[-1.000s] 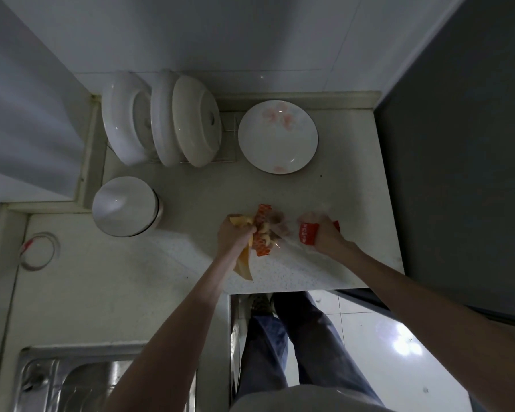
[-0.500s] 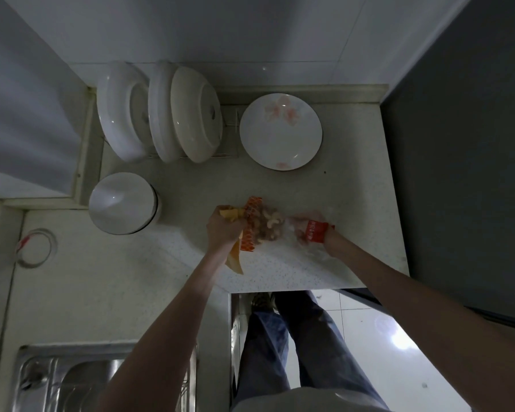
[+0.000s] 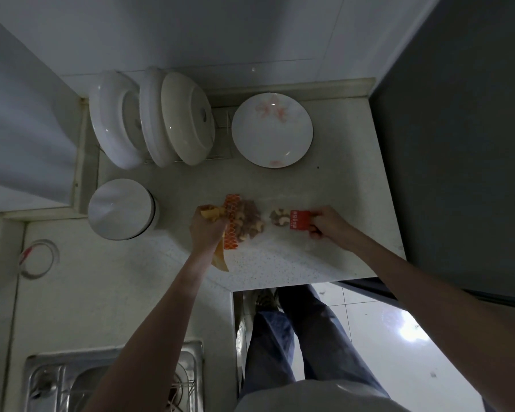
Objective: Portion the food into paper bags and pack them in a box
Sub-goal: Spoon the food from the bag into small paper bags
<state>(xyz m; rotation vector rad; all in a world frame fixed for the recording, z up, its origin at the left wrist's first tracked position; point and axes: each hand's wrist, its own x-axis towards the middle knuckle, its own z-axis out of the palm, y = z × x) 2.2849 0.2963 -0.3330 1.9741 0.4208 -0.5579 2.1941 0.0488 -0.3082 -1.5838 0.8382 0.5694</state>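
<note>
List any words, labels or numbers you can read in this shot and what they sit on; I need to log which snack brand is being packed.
Red label with white characters on the clear plastic bag of mixed nuts, pinched by the right hand: too blurred to read.
Orange lattice-patterned strip beside the left hand: pattern only, no text visible.
White plate with pink floral print: decoration only, no words.
Nothing else legible.

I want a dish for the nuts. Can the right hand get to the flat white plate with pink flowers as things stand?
Probably not yet: the right hand is busy gripping a clear plastic bag with a red label. The plate lies uncovered on the counter beyond it.
</note>
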